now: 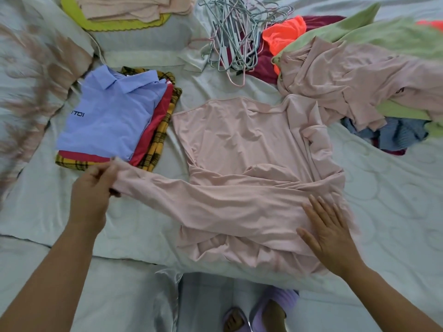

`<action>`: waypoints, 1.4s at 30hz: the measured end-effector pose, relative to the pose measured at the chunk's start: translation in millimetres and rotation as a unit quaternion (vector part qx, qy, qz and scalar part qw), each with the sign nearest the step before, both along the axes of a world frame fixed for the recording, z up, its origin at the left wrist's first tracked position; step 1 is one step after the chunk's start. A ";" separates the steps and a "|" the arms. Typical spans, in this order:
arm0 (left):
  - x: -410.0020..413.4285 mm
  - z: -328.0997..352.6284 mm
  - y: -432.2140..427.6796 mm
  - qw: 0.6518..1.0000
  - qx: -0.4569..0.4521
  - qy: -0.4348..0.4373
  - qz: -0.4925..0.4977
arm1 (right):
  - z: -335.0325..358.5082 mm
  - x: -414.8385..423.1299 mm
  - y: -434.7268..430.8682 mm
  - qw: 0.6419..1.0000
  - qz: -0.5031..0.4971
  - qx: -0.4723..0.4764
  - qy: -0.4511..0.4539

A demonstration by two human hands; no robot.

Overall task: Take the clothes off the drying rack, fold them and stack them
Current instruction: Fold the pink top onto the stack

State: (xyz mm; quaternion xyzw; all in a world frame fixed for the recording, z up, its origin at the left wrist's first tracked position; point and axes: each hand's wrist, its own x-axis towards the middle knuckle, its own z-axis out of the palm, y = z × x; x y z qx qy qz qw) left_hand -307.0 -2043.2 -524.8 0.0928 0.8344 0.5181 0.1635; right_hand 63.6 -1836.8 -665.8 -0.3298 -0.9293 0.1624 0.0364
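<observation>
A pale pink long-sleeved top (239, 144) lies spread on the bed in front of me. One sleeve is drawn across its lower part toward the left. My left hand (92, 188) pinches the cuff of that sleeve, just below the folded stack. My right hand (328, 233) rests flat with straight fingers on the top's lower right side. To the left sits a folded stack (112, 116): a light blue collared shirt on top, red cloth under it, and yellow plaid at the bottom.
A heap of unfolded clothes (359, 75), pink, green, orange and maroon, fills the back right. A tangle of wire hangers (237, 37) lies at the back centre. Another folded pile, pink on yellow-green (124, 10), sits at the back left. The pale bedsheet (395, 188) covers everything.
</observation>
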 end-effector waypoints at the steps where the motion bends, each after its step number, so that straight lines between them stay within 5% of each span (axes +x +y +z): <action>1: 17.8 16.6 14.6 0.998 0.028 0.024 -0.043 | 7.6 -3.7 -1.3 0.998 -0.024 -0.027 0.060; 3: 61.9 39.5 45.0 0.985 0.078 0.017 -0.151 | 23.9 -12.7 -3.6 0.962 -0.118 -0.178 0.169; 5: 108.5 41.0 72.9 0.954 0.069 -0.053 -0.287 | 40.1 -26.4 -2.5 0.841 -0.255 -0.393 0.270; 7: 138.1 16.6 88.9 0.928 -0.041 -0.029 -0.369 | 41.6 -34.8 4.6 0.693 -0.373 -0.533 0.312; 9: 143.5 -21.8 92.3 0.908 -0.180 0.079 -0.369 | 40.1 -38.1 10.4 0.652 -0.429 -0.567 0.263; 11: 139.9 -58.1 86.8 0.882 -0.274 0.129 -0.361 | 34.4 -37.0 11.8 0.698 -0.415 -0.545 0.211; 14: 140.7 -103.5 67.1 0.792 -0.386 0.153 -0.447 | 24.6 -35.9 12.3 0.805 -0.355 -0.453 0.146; 16: 142.9 -121.9 49.4 0.771 -0.417 0.143 -0.459 | 22.6 -36.7 12.4 0.844 -0.336 -0.403 0.111; 19: 139.9 -135.2 31.1 0.778 -0.433 0.141 -0.433 | 18.7 -36.2 14.9 0.875 -0.305 -0.370 0.062; 23: 147.3 -118.2 48.1 0.805 -0.360 0.207 -0.424 | 27.2 -38.0 38.8 0.875 -0.292 -0.381 0.067; 28: 168.9 -132.0 65.9 0.722 -0.400 0.188 -0.532 | 43.1 -56.8 110.2 0.927 -0.268 -0.233 0.116; 32: 171.1 -146.4 65.0 0.721 -0.409 0.206 -0.520 | 48.5 -95.3 167.8 0.966 -0.203 -0.150 0.051; 36: 165.7 -146.9 67.3 0.735 -0.378 0.219 -0.518 | 44.9 -124.9 211.9 0.963 -0.159 -0.183 -0.114; 39: 159.4 -144.5 72.6 0.747 -0.342 0.238 -0.517 | 46.5 -102.8 248.1 0.931 -0.259 -0.248 0.070; 42: 155.5 -140.9 79.8 0.740 -0.322 0.270 -0.525 | 56.5 -49.9 294.9 0.833 -0.451 -0.222 0.233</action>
